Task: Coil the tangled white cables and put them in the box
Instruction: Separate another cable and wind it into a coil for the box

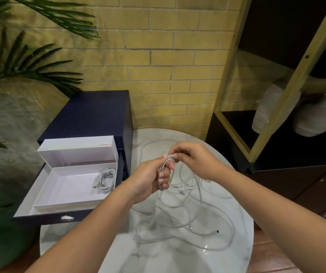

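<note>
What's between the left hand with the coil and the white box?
Head view: only the front edge of the navy cabinet separates the left hand, gripping the coil, from the white box in its drawer; no loose cable crosses there.

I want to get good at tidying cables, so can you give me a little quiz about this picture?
1. Which hand has cable looped round its fingers, the left hand or the right hand?
2. True or false: the white box in the open drawer already holds a coiled cable.
3. The tangled cables lie: A. in the white box; B. on the marble table; C. in the drawer beside the box.
Key: 1. left hand; 2. true; 3. B.
</note>
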Action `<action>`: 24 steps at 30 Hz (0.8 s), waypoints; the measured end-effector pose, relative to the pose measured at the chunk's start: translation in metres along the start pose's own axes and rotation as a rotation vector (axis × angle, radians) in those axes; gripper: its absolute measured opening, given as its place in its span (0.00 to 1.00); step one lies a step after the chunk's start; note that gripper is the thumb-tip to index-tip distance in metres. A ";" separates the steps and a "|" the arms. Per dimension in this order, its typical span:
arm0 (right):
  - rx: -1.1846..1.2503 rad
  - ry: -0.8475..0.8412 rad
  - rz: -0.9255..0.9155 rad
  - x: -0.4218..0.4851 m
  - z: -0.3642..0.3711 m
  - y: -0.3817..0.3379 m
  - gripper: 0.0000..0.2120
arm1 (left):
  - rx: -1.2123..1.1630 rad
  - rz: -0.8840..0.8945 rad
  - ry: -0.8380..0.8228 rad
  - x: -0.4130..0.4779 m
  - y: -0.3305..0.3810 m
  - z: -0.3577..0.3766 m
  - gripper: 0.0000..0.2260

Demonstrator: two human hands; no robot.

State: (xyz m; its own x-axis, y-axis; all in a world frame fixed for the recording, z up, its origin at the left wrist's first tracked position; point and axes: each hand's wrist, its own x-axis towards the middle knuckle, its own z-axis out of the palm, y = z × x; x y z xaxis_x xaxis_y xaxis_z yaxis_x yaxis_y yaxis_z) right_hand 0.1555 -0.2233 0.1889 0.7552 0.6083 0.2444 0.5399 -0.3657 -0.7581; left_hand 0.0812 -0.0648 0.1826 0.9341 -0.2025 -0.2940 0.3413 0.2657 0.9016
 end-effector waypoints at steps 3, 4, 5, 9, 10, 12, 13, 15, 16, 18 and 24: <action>0.146 -0.074 0.058 -0.002 0.000 -0.002 0.07 | -0.005 0.027 0.014 0.000 0.000 0.001 0.16; 0.185 -0.088 0.070 -0.003 -0.001 -0.003 0.07 | -0.009 0.035 0.018 0.000 0.000 0.001 0.16; 0.199 -0.086 0.079 -0.004 -0.001 -0.004 0.06 | -0.011 0.042 0.016 0.000 0.000 0.002 0.16; 0.206 -0.048 0.120 -0.004 -0.001 -0.004 0.04 | -0.065 0.050 -0.031 -0.001 -0.002 0.003 0.17; 0.228 -0.039 0.133 -0.004 -0.001 -0.003 0.04 | -0.084 0.051 -0.041 -0.001 -0.002 0.003 0.17; 0.289 -0.022 0.157 -0.004 -0.002 -0.002 0.04 | -0.105 0.076 -0.046 -0.002 -0.001 0.003 0.15; 0.314 -0.018 0.166 -0.004 -0.003 -0.001 0.04 | -0.107 0.086 -0.045 -0.003 -0.001 0.002 0.14; 0.345 -0.026 0.181 -0.005 -0.004 0.000 0.05 | -0.072 0.097 -0.044 -0.004 -0.002 0.003 0.13; 0.360 -0.033 0.189 -0.005 -0.004 -0.001 0.06 | -0.036 0.102 -0.043 -0.004 -0.002 0.003 0.13; 0.386 -0.030 0.208 -0.005 -0.004 -0.001 0.05 | 0.029 0.102 -0.044 -0.005 -0.003 0.005 0.12; 0.423 0.019 0.245 -0.005 -0.001 -0.004 0.04 | 0.133 0.099 0.008 -0.006 -0.002 0.009 0.12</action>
State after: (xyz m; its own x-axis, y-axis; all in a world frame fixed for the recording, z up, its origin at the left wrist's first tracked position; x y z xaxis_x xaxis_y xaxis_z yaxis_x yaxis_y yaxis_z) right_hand 0.1497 -0.2259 0.1910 0.8497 0.5260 0.0362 0.1499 -0.1753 -0.9730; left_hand 0.0743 -0.0729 0.1852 0.9635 -0.1735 -0.2041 0.2316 0.1563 0.9602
